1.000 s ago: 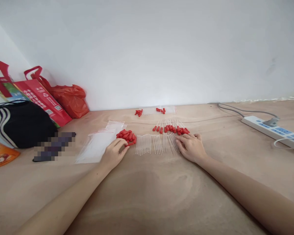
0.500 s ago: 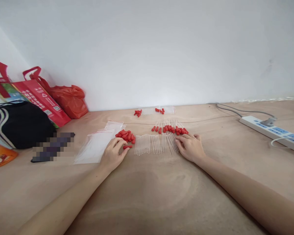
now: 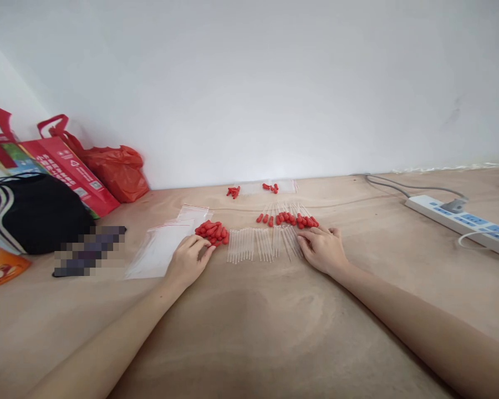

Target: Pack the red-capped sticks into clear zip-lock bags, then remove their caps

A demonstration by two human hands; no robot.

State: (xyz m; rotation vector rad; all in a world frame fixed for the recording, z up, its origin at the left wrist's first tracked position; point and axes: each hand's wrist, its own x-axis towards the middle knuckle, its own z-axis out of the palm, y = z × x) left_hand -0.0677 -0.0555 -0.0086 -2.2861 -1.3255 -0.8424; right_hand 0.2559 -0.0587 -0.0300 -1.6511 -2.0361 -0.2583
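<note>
My left hand (image 3: 187,260) rests on the wooden table (image 3: 253,332) with its fingers curled together at the near edge of a pile of red rubber caps (image 3: 212,231). What the fingers hold is hidden. My right hand (image 3: 323,250) lies to the right, its fingertips pressed together on the right end of a row of clear thin tubes (image 3: 258,244). Behind that row lie several tubes with red caps fitted (image 3: 289,219).
Clear zip bags (image 3: 162,249) lie left of the caps. Two small bags with red caps (image 3: 258,188) sit by the wall. Red bags (image 3: 66,166), a black bag (image 3: 37,213) and a blurred dark object (image 3: 89,249) fill the left. A white power strip (image 3: 461,224) lies at the right.
My left hand pulled one red cap out of the pile toward me, then curled its fingers over it; the cap no longer shows. My right hand has hardly moved.
</note>
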